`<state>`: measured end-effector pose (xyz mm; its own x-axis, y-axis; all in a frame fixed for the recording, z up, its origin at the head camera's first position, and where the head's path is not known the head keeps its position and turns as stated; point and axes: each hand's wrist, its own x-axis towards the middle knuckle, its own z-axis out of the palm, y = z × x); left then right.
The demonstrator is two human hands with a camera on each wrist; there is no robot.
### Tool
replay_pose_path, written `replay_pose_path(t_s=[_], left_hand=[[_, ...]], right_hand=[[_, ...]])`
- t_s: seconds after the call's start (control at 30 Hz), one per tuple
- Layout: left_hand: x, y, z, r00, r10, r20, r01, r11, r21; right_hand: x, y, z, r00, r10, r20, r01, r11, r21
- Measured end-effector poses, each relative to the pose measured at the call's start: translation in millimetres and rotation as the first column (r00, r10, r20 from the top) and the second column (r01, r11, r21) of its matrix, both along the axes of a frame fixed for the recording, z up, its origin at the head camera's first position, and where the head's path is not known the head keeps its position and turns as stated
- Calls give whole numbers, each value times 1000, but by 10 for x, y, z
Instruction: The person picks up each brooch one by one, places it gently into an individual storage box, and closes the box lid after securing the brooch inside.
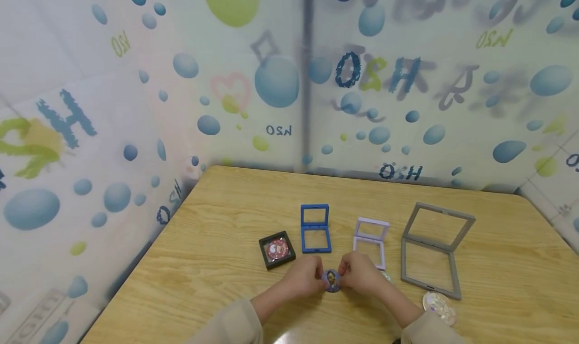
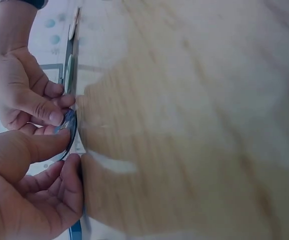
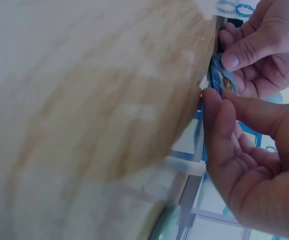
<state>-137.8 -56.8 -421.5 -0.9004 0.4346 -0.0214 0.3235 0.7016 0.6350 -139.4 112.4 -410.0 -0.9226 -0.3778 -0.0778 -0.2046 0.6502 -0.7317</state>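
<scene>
A small round blue badge (image 1: 331, 280) with a bearded figure on it is held just above or at the tabletop, between both hands. My left hand (image 1: 305, 277) pinches its left edge; my right hand (image 1: 362, 273) pinches its right edge. In the left wrist view the badge (image 2: 70, 126) is seen nearly edge-on, tilted, with the left hand (image 2: 32, 187) below and the right hand (image 2: 27, 95) above. The right wrist view shows the badge (image 3: 223, 77) between the left hand (image 3: 267, 50) and the right hand (image 3: 257, 170).
Beyond the hands stand open blue (image 1: 316, 228), lilac (image 1: 382, 243) and grey (image 1: 429, 248) frames. A black frame (image 1: 277, 250) with a red round piece lies left. A shiny round piece (image 1: 439, 308) lies right of the right forearm, and a pale green one (image 1: 386, 276) is partly hidden behind the right hand.
</scene>
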Motion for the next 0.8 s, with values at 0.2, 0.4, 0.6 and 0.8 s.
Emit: replay_pose_path(t_s=[0.2, 0.4, 0.6, 0.8], left_hand=[[3, -22, 10, 995, 83, -64, -74, 989, 129], [-87, -74, 75, 980, 174, -96, -147, 960, 238], [-221, -105, 162, 964, 248, 101, -267, 899, 346], [-382, -72, 187, 927, 323, 189, -373, 836, 402]], right_hand=[[-52, -51, -54, 996, -50, 70, 63, 978, -201], [-183, -109, -46, 993, -67, 96, 96, 937, -335], [-278, -179, 37, 986, -118, 120, 154, 922, -356], [-413, -277, 85, 949, -243, 201, 303, 876, -374]])
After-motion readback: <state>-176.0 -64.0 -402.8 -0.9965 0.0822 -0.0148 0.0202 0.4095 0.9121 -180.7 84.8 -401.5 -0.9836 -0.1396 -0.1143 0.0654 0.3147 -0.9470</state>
